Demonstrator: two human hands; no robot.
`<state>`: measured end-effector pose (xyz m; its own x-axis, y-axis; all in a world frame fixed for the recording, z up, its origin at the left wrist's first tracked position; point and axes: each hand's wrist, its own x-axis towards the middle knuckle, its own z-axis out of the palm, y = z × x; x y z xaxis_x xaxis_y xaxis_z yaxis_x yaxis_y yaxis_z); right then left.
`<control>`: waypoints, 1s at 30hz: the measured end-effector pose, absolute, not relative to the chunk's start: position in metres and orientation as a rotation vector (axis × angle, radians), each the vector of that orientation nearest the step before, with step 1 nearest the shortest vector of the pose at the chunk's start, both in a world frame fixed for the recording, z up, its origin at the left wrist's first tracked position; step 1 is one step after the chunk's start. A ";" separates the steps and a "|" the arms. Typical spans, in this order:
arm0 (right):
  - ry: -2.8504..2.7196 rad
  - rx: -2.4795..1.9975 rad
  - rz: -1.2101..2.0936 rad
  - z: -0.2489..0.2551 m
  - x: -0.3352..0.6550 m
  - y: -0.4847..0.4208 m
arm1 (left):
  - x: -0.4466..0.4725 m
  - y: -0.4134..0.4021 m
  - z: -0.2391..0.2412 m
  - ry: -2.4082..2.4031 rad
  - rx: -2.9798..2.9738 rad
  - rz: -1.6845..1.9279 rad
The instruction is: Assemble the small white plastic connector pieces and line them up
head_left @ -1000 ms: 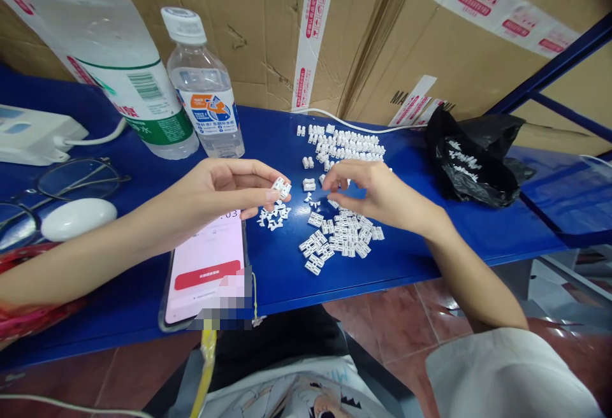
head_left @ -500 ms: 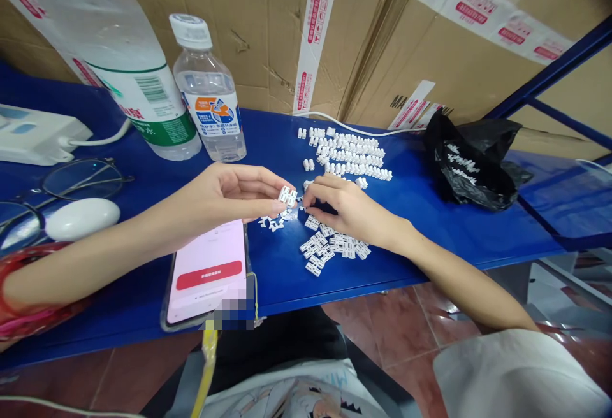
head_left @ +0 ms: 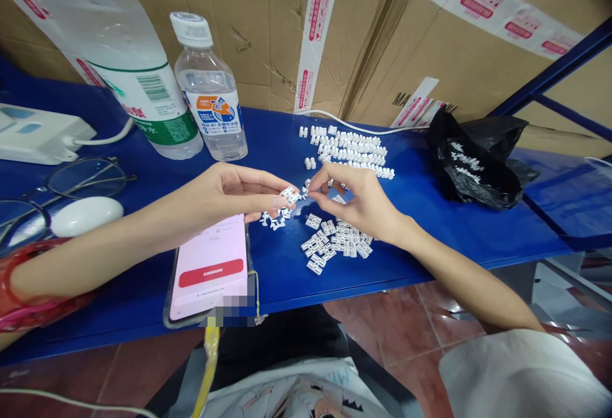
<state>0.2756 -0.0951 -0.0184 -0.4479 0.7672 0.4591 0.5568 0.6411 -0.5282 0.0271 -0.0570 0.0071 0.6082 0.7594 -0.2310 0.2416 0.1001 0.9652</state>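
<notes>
My left hand (head_left: 239, 196) is closed, pinching a small white slotted plastic block (head_left: 289, 195) between thumb and fingertips. Just right of it, my right hand (head_left: 356, 198) is closed in a pinch at a tiny white plastic piece (head_left: 305, 192), whose exact shape is too small to make out. Below the left fingertips lie small white branched pieces (head_left: 275, 219). Under and in front of the right hand is a loose pile of flat slotted white blocks (head_left: 327, 249). Beyond it, several rows of white blocks (head_left: 356, 152) stand on the blue table (head_left: 282, 271).
A phone (head_left: 210, 278) lies below my left wrist. Left of it are a white mouse (head_left: 87, 216), glasses (head_left: 90, 178) and a power strip (head_left: 41, 134). Two water bottles (head_left: 162, 102) (head_left: 215, 112) stand behind. At right sits an open black plastic bag (head_left: 478, 176) with white pieces inside.
My right hand has lifted slightly off the table, its fingertips now pinched close beside the block in my left hand. The left hand has stayed nearly in place, tilting the block a little.
</notes>
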 end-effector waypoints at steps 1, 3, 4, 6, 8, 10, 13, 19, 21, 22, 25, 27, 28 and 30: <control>-2.091 -0.980 0.412 -0.016 0.273 -0.097 | 0.027 -0.058 0.008 0.897 1.460 0.460; -1.974 -0.894 0.439 -0.013 0.268 -0.101 | 0.028 -0.060 0.009 0.887 1.447 0.436; -1.948 -0.860 0.448 -0.012 0.264 -0.104 | 0.028 -0.060 0.009 0.880 1.441 0.424; -1.959 -0.799 0.432 -0.010 0.259 -0.108 | 0.028 -0.060 0.008 0.868 1.442 0.404; -2.006 -0.732 0.366 -0.011 0.255 -0.111 | 0.028 -0.060 0.008 0.853 1.457 0.394; -2.040 -0.678 0.290 -0.011 0.254 -0.112 | 0.027 -0.059 0.007 0.841 1.469 0.387; -2.061 -0.650 0.246 -0.011 0.255 -0.112 | 0.027 -0.058 0.006 0.840 1.481 0.381; -2.026 -0.697 0.254 -0.006 0.256 -0.114 | 0.025 -0.058 0.005 0.826 1.499 0.376; -2.051 -0.707 0.253 -0.006 0.256 -0.115 | 0.024 -0.058 0.004 0.800 1.495 0.367; -2.064 -0.708 0.246 -0.006 0.256 -0.115 | 0.024 -0.057 0.004 0.786 1.495 0.362; -2.096 -0.710 0.210 -0.009 0.255 -0.115 | 0.024 -0.055 0.001 0.754 1.484 0.354; -2.120 -0.707 0.184 -0.010 0.255 -0.114 | 0.025 -0.053 -0.002 0.732 1.479 0.346; -2.134 -0.702 0.182 -0.010 0.255 -0.114 | 0.025 -0.051 -0.003 0.718 1.484 0.341; -2.146 -0.696 0.214 -0.010 0.255 -0.114 | 0.025 -0.050 -0.006 0.711 1.507 0.335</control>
